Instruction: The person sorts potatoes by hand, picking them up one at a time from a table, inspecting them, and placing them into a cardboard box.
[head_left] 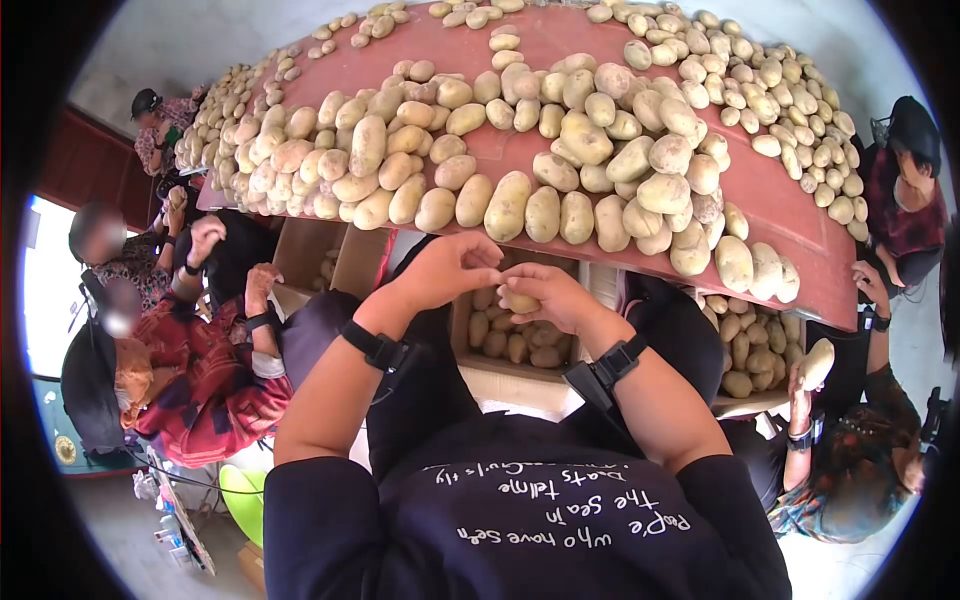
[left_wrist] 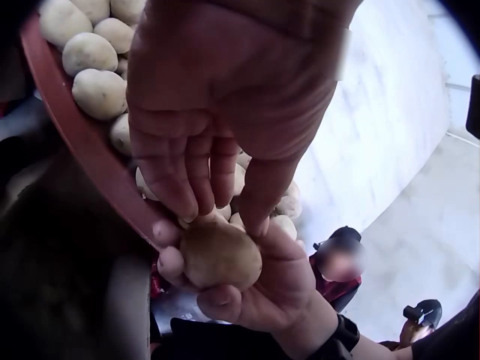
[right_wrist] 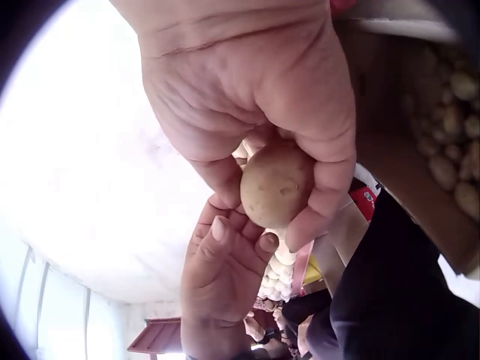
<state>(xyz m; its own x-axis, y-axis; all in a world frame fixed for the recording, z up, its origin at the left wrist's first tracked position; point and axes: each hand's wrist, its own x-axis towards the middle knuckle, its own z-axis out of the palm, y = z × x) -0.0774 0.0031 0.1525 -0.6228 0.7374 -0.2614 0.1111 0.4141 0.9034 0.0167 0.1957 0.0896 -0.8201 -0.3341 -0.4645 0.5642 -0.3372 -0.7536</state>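
A pale yellow-brown potato [right_wrist: 277, 184] sits in my right hand [head_left: 555, 298], whose fingers and thumb curl round it. In the right wrist view, a small dent marks its skin. My left hand [head_left: 450, 272] meets the right one in front of my body. Seen in the left wrist view, the left hand [left_wrist: 232, 97] reaches down, with relaxed, bent fingers and thumb coming right up to the potato's upper edge [left_wrist: 221, 251]. In the right wrist view, the left thumb stands apart from the potato, and the left fingers are partly hidden behind it.
Many potatoes [head_left: 510, 205] cover the red table [head_left: 480, 155] ahead. Below its edge, a box [head_left: 515, 372] of potatoes stands between my knees, with another potato-filled box [head_left: 745, 395] to the right. People [head_left: 215, 390] sit close on the left, and another person [head_left: 850, 460] on the right holds a potato.
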